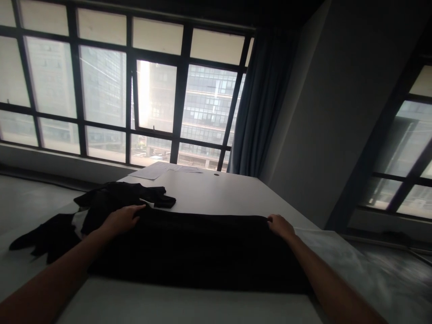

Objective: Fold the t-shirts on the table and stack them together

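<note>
A black garment (202, 247) lies spread flat across a white table (216, 191) in front of me. My left hand (123, 218) rests on its far left corner, fingers closed over the edge of the cloth. At the far right corner, my right hand (280, 225) grips the edge as well. Both arms reach forward over the fabric. A pile of other black clothes (111, 200) with a bit of white showing lies just behind and left of my left hand.
Sheets of paper (158, 170) lie at the table's far end near a small dark hole (216, 174). A large gridded window (128, 90) and a blue curtain (263, 103) stand behind. A grey wall (330, 126) rises on the right.
</note>
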Demonstrator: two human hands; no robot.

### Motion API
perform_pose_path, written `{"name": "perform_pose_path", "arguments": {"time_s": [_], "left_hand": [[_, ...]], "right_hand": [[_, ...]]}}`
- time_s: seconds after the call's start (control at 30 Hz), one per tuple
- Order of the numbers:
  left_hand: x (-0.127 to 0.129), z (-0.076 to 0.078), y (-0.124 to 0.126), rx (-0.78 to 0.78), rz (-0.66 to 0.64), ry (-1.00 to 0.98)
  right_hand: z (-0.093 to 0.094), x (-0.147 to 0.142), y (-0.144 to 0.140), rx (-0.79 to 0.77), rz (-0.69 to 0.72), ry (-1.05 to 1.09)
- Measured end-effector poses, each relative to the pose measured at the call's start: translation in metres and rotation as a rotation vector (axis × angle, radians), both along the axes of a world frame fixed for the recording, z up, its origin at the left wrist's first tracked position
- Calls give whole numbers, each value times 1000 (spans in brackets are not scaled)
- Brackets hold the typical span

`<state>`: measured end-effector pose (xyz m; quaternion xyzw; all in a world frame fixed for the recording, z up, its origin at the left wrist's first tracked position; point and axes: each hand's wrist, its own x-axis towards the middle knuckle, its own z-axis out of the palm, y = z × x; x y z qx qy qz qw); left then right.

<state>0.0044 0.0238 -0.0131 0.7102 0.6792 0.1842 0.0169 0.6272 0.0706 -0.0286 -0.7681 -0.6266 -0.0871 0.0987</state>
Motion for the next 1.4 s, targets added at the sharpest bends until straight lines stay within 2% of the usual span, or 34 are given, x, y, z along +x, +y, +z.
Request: {"name": "perform_pose_path", "arguments": {"time_s": [0.13,0.23,0.3,0.43,0.57,0.67,0.77,0.87,1.0,1.1,1.23,1.33,1.4], "left_hand": [[1,-6,4,154,1,99],[0,-13,10,110,34,162],[-2,-18,14,73,8,156],[-7,-21,20,61,-23,92],[-8,-22,22,108,-24,16],[-7,-19,19,178,-36,-172],[-9,-9,14,283,-35,-345],[-12,1,8,394,-37,-411],[-11,4,3,407,-57,-394],[-7,2,1,366,-50,-324],[1,1,0,342,-44,-271],[5,5,0,343,-52,-278],[8,8,-1,336,-57,-296]], "right_hand": [[-1,10,-10,-69,-30,50],[5,16,-13,-103,41,216],[7,17,-12,-109,77,349],[9,16,-8,-217,5,595],[12,17,-5,-302,-56,675],[12,17,-4,-301,-82,670],[8,19,-3,-318,-44,727],[3,19,-4,-338,23,761],[7,13,-10,-308,86,697],[27,10,-16,-236,100,581],[73,9,-11,-162,73,417],[116,3,13,-127,59,264],[143,-13,39,-53,88,183]]}}
